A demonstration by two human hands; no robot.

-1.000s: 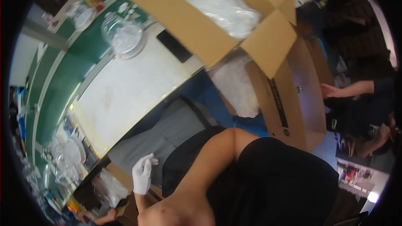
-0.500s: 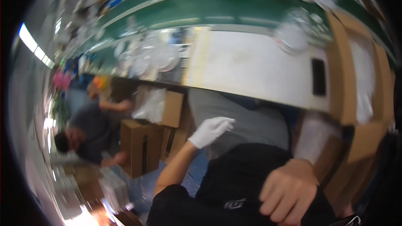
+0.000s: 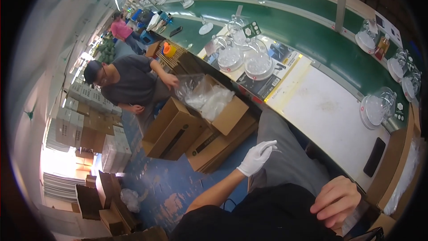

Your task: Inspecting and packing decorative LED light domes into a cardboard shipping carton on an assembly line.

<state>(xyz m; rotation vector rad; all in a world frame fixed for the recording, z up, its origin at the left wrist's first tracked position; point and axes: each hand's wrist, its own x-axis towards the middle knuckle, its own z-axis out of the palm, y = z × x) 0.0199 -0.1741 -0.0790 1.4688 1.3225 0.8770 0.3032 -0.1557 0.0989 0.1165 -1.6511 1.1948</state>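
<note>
The person's left forearm is slanting up from beside the black-clad torso, bare to the wrist. The left hand, gloved in white, is hovering over or resting on the grey-trousered thigh; I'm not seeing which. Its fingers are lying close together, pointing outward and only slightly bending. On the other side, the bare right hand is showing its back, knuckles standing uppermost, fingers curling loosely down and inward. Its palm is facing away from me, and the right forearm is mostly hiding.
</note>
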